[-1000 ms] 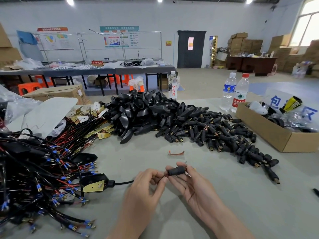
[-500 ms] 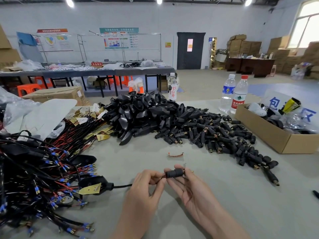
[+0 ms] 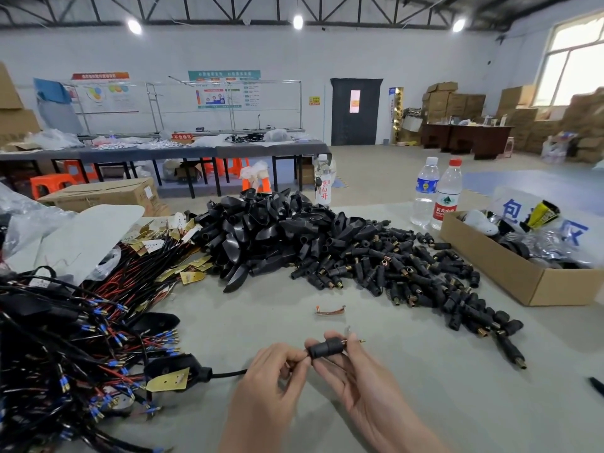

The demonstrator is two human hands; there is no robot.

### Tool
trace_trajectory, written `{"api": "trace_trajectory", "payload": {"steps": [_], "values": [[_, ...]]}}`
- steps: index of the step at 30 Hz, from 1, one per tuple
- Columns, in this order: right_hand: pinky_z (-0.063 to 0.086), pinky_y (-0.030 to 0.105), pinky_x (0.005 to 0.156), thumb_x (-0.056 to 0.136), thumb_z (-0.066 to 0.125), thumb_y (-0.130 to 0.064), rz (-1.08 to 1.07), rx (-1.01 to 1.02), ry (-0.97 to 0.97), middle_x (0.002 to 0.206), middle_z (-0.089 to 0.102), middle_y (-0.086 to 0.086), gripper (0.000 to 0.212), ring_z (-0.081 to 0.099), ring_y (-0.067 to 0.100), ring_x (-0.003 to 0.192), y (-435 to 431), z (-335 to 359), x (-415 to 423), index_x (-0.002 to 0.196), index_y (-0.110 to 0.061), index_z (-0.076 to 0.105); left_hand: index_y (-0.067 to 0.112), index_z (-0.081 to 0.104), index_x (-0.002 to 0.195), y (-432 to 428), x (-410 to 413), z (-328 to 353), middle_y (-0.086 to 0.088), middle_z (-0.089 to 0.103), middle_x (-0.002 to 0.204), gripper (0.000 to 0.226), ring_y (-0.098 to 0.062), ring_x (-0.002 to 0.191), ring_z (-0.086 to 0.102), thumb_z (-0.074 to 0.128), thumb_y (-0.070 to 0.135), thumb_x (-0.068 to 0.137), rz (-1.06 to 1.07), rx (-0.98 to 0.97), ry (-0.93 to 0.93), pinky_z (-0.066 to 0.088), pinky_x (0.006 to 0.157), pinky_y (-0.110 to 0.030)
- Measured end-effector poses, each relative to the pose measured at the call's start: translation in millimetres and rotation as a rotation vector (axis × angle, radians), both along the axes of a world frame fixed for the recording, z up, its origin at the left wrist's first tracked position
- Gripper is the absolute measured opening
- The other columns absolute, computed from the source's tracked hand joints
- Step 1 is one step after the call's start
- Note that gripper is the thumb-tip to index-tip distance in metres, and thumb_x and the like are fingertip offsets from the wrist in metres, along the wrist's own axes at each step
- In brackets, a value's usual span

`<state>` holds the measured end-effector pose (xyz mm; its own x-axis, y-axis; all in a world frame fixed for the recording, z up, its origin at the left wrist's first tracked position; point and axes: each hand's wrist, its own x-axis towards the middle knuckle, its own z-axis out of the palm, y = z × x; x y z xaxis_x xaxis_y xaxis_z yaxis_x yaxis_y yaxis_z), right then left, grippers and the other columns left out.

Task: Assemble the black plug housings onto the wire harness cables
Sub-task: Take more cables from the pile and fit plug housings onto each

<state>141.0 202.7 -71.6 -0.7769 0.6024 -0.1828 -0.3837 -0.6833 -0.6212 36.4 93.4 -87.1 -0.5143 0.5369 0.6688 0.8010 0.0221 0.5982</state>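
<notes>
L hand (image 3: 273, 384) pinches cable (image 3: 228, 374) steady so R hand (image 3: 362, 384), curled round plug housing (image 3: 325, 348), can seat it; spares (image 3: 392, 266) heaped beyond both.

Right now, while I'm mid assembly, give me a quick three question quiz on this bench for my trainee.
1. True or false: the right hand holds a black plug housing.
2. The bottle nearest the cardboard box has which cap? A white, B red, C green.
3. What does the left hand pinch?
Key: 1 true. 2 B. 3 the cable.
</notes>
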Motion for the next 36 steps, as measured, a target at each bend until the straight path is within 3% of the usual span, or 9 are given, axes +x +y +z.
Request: {"api": "trace_trajectory", "payload": {"steps": [4,8,13,18,21,25,31,36], "values": [[0.060,0.025,0.069,0.102,0.041,-0.031,-0.045,0.090,-0.031,0.104,0.071,0.030,0.044,0.073,0.032,0.096,0,-7,-3,0.113,0.008,0.058,0.027,0.067,0.081,0,-1,-2,0.026,0.053,0.077,0.003,0.004,0.072,0.049,0.067,0.029,0.084,-0.014,-0.058,-0.013,0.039,0.066,-0.010],[0.059,0.024,0.072,0.092,0.048,-0.038,-0.070,0.201,-0.085,0.102,0.072,0.027,0.049,0.073,0.031,0.096,-2,-9,-4,0.112,0.006,0.059,0.031,0.069,0.087,0,0,-2,0.028,0.058,0.086,0.004,0.003,0.082,0.052,0.065,0.032,0.087,-0.053,-0.078,-0.038,0.039,0.072,-0.008],[0.059,0.023,0.070,0.104,0.042,-0.029,-0.067,0.122,-0.061,0.104,0.071,0.029,0.040,0.073,0.031,0.097,3,-5,1,0.116,0.005,0.061,0.041,0.060,0.096,-1,-1,-4,0.027,0.063,0.100,0.009,0.003,0.096,0.060,0.065,0.040,0.089,-0.044,-0.079,-0.078,0.044,0.085,-0.017],[0.060,0.025,0.068,0.104,0.044,-0.025,-0.035,0.094,-0.063,0.106,0.070,0.031,0.039,0.073,0.033,0.097,2,-1,3,0.114,0.007,0.062,0.040,0.059,0.098,-2,-4,-5,0.021,0.068,0.091,0.006,-0.004,0.086,0.066,0.059,0.036,0.094,-0.110,-0.084,-0.111,0.053,0.077,-0.031],[0.060,0.025,0.068,0.103,0.045,-0.023,-0.014,0.100,-0.065,0.107,0.070,0.031,0.038,0.072,0.034,0.098,1,-1,3,0.115,0.008,0.062,0.037,0.061,0.094,-2,-6,-6,0.016,0.068,0.083,0.004,-0.008,0.078,0.064,0.058,0.036,0.094,-0.123,-0.072,-0.148,0.051,0.071,-0.029],[0.060,0.025,0.069,0.103,0.045,-0.022,-0.002,0.108,-0.050,0.107,0.070,0.030,0.037,0.073,0.031,0.095,0,1,5,0.116,0.008,0.062,0.039,0.063,0.094,-1,-5,-7,0.024,0.068,0.088,0.013,-0.004,0.080,0.064,0.065,0.026,0.094,-0.091,-0.079,-0.153,0.046,0.068,-0.013],[0.060,0.025,0.077,0.102,0.046,-0.023,-0.013,0.181,-0.061,0.110,0.071,0.025,0.035,0.072,0.029,0.100,-4,2,5,0.117,0.004,0.063,0.030,0.065,0.086,-1,-3,-7,0.008,0.061,0.064,0.005,-0.012,0.058,0.052,0.066,0.029,0.091,-0.106,-0.052,-0.269,0.046,0.056,-0.027],[0.058,0.023,0.080,0.103,0.045,-0.022,-0.045,0.246,-0.061,0.112,0.072,0.022,0.033,0.071,0.029,0.104,-4,3,4,0.119,0.001,0.064,0.025,0.062,0.087,1,-2,-6,0.008,0.048,0.060,0.014,-0.004,0.057,0.042,0.058,0.038,0.091,-0.146,-0.057,-0.257,0.037,0.055,-0.023]]}}
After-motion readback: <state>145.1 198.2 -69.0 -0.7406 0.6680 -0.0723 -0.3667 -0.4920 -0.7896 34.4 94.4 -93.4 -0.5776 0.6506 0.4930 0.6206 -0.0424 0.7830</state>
